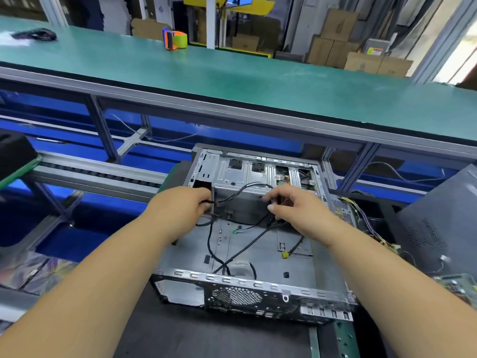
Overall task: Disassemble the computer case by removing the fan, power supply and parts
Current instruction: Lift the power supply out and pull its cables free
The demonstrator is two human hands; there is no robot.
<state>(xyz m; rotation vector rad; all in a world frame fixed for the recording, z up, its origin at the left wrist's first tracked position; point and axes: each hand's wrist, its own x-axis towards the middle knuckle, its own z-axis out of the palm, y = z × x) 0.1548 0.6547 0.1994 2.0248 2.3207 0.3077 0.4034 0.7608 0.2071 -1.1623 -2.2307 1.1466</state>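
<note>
Currently both hands pinch black cables inside the open computer case (258, 257): left hand (185, 205), right hand (291, 208).

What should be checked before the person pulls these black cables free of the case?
1. Left hand grips a black cable: ok.
2. Right hand holds the cable end at the drive cage: cannot tell, fingers hide it.
3. Case lies flat, open side up: ok.
4. Cables on the case floor run free: not ok, they cross one another.
5. Yellow plug is loose: ok.
</note>
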